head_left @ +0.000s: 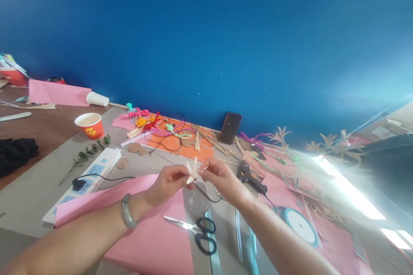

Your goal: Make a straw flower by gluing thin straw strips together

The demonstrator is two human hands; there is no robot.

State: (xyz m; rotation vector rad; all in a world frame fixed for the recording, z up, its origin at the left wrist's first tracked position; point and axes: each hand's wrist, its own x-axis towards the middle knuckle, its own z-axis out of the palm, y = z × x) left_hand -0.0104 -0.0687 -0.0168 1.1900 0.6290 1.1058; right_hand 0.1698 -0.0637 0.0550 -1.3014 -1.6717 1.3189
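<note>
Between my two hands is a small cream-coloured flower shape with pointed, petal-like strips. My left hand pinches it from the left, thumb and forefinger closed at its base. From the right, my right hand has its fingertips pressed together at the flower's edge; whether they grip a petal is hard to make out. Both hands hover above the table near the edge of a pink paper sheet. Scissors with black handles lie below them, blades pointing left. A black glue gun rests right of my right hand.
A white power strip and a red paper cup stand on the left. A phone leans against the blue wall. Orange paper lies under wires and strips. A ribbon spool and dried-leaf flowers are at right.
</note>
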